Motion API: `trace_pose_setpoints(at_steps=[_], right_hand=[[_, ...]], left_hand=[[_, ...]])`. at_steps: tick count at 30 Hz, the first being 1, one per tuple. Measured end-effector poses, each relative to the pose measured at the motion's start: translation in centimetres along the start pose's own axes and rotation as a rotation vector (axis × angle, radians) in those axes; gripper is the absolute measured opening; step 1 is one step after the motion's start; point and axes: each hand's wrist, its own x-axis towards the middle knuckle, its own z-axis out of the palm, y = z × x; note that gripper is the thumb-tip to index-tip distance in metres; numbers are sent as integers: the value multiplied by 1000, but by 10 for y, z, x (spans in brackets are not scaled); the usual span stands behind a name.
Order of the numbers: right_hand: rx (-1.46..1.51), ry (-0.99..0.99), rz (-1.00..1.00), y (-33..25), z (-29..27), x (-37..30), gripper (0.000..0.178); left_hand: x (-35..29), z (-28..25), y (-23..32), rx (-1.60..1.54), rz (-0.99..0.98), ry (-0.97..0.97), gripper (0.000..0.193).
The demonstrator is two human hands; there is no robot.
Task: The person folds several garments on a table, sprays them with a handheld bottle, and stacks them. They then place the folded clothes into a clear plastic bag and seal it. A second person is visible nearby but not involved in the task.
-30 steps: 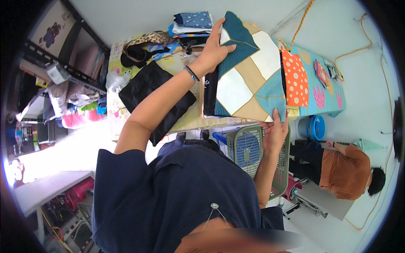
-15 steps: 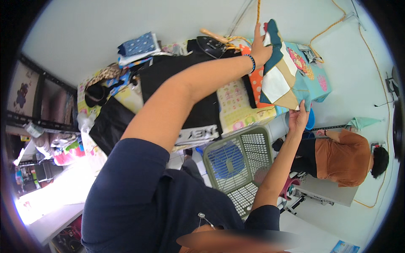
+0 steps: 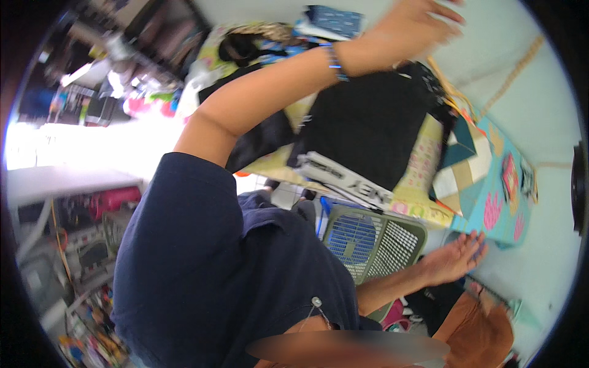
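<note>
My left hand (image 3: 420, 27), blurred by motion, is raised over the far edge of the table with its fingers apart and nothing in them. Low at the right, by the table's near corner, my right hand (image 3: 457, 260) is held out empty, fingers stretched. Between them, a folded cloth patterned in teal, white and tan (image 3: 469, 175) lies at the right part of the table on a turquoise patterned cover (image 3: 491, 211). A black garment with a white printed band (image 3: 374, 129) is spread flat below my left hand. The iron seen earlier is too blurred to make out.
A green plastic basket (image 3: 402, 236) stands on the floor against the near side, with a blue slatted object in it. Folded blue cloth (image 3: 334, 21) lies at the back. A yellow rope (image 3: 512, 76) hangs at right. A co-worker in a brown top (image 3: 472, 331) is lower right.
Both hands have let go of the patterned cloth, which now lies on the table. My left hand has moved up and away, my right hand down; the view has turned.
</note>
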Motion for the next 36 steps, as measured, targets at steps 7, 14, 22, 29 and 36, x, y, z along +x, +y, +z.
trace_pose_setpoints(at_steps=[7, 14, 22, 29, 36], right_hand=[[-5, -1657, 646, -2, 146, -234, 40], [-983, -988, 300, 177, 207, -333, 93], [-320, -1028, 837, 127, 231, -308, 65], [-291, -1011, -197, 42, 257, -299, 113], [-176, -1127, 169, -47, 222, -251, 98]], left_hand=[[-274, -261, 5, 620, -392, 495, 24], [-433, -175, -21, 1108, -637, -84, 99], [-383, -215, -47, 1036, -613, -291, 68], [-225, -335, 92, 586, -497, -734, 39], [-107, -293, 226, 539, -511, -989, 33]])
